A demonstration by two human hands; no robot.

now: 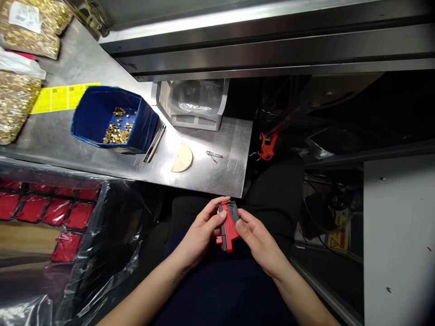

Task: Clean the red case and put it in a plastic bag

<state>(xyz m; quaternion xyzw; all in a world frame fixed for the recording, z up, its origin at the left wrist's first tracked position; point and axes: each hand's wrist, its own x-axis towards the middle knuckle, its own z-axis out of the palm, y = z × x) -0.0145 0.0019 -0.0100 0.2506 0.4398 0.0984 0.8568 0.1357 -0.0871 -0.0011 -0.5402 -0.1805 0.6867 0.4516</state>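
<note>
Honestly, that red-and-black piece (231, 226) looks light, stiff and maybe a bit slick, like hard plastic, so its long side edges are probably your best grip. You've got it pinched from both sides, left hand (202, 232) with the thumb on the red face, right hand (257, 239) thumbing the dark side, can't tell what's underneath. It's over your lap (234, 271), just off the bench's (215, 175) near edge by the right corner.
</note>
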